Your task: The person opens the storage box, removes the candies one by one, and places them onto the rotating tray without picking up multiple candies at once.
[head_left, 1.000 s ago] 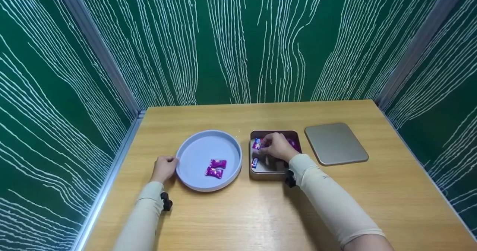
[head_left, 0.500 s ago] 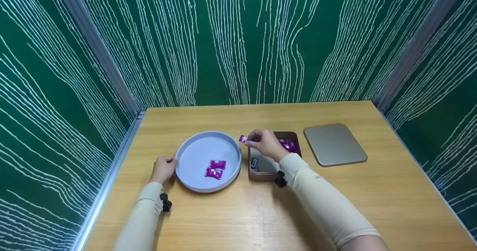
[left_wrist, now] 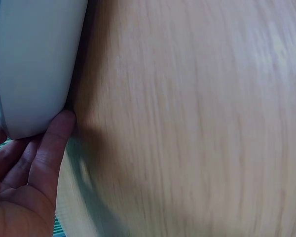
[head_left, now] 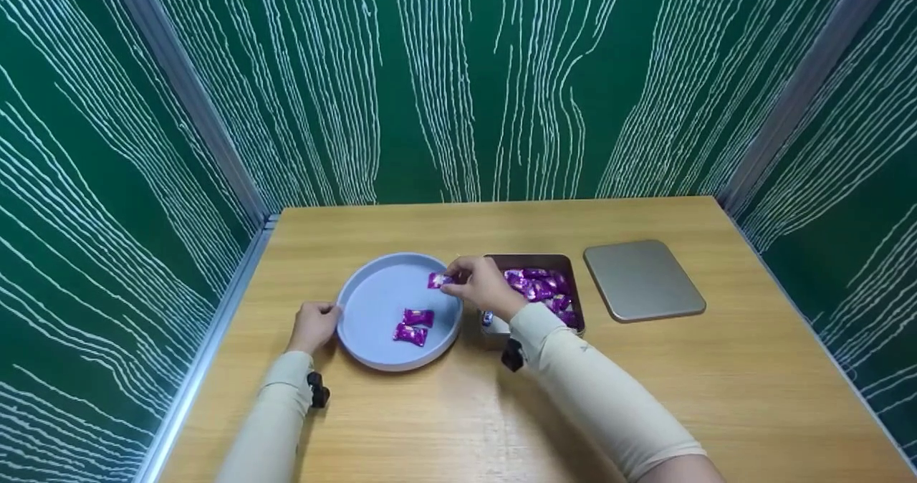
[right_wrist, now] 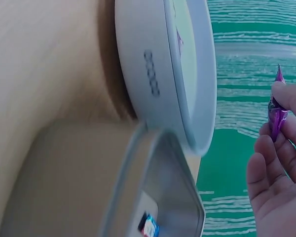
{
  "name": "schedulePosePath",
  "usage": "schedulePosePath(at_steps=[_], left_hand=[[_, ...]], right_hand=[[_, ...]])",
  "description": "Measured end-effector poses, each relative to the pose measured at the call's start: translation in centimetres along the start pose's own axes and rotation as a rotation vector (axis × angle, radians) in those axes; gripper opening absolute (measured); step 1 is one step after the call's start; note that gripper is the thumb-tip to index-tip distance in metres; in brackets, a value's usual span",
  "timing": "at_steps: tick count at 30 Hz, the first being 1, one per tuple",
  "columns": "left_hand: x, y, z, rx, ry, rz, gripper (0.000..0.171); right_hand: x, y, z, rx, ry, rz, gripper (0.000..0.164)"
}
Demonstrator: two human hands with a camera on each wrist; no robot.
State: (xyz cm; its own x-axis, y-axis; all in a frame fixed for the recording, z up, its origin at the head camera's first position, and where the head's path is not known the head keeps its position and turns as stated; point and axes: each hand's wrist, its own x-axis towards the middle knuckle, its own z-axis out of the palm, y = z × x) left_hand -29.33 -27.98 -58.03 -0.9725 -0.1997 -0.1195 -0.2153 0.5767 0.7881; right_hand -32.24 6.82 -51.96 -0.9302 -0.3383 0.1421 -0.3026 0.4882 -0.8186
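My left hand (head_left: 315, 327) grips the near left rim of a round pale-blue plate (head_left: 378, 293). In the left wrist view its fingers (left_wrist: 45, 160) lie against the plate's outer wall, with the thumb at the rim. Two purple-wrapped candies (head_left: 410, 335) lie inside the plate. Over the plate's right side, my right hand (head_left: 487, 286) pinches another purple-wrapped candy (head_left: 438, 281) between thumb and fingers. The right wrist view shows this candy (right_wrist: 277, 114) edge-on, above the rim. Beneath my right forearm is a square metal tin (head_left: 534, 259) holding several purple candies (head_left: 541, 287), partly hidden by the sleeve.
A small blue-and-white wrapped piece (head_left: 488, 319) lies in the tin's left part. The tin's flat lid (head_left: 645, 281) rests on the wooden table (head_left: 444, 418) to the right. Green walls with white streaks (head_left: 430, 96) enclose the table at the back and sides.
My right hand has lifted a purple candy out of the tin and carried it left over the plate. More candies in the tin are now visible. My left hand stays at the plate's rim.
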Motion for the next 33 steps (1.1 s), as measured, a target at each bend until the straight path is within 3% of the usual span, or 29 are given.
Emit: schedulePosePath(at_steps=[7,15,21,27,33], left_hand=[[0.2,0.0,0.0,-0.013,0.001,-0.007,0.031],[0.1,0.0,-0.1,-0.017,0.000,0.023,0.032],[0.0,0.0,-0.1,-0.015,0.001,0.017,0.031],[0.1,-0.1,-0.1,0.000,-0.002,0.007,0.028],[0.2,-0.1,0.0,-0.009,0.002,0.009,0.028]], right_hand=[[-0.4,-0.5,2.3,0.045,-0.074,0.021,0.018],[-1.1,-0.5,5.1,0.089,-0.134,-0.028,0.018],[-1.7,-0.3,6.7,0.038,-0.157,-0.063,0.016],[-2.3,-0.4,7.6,0.026,-0.212,-0.020,0.017],[-2.5,-0.4,8.1,-0.058,-0.246,-0.023,0.014]])
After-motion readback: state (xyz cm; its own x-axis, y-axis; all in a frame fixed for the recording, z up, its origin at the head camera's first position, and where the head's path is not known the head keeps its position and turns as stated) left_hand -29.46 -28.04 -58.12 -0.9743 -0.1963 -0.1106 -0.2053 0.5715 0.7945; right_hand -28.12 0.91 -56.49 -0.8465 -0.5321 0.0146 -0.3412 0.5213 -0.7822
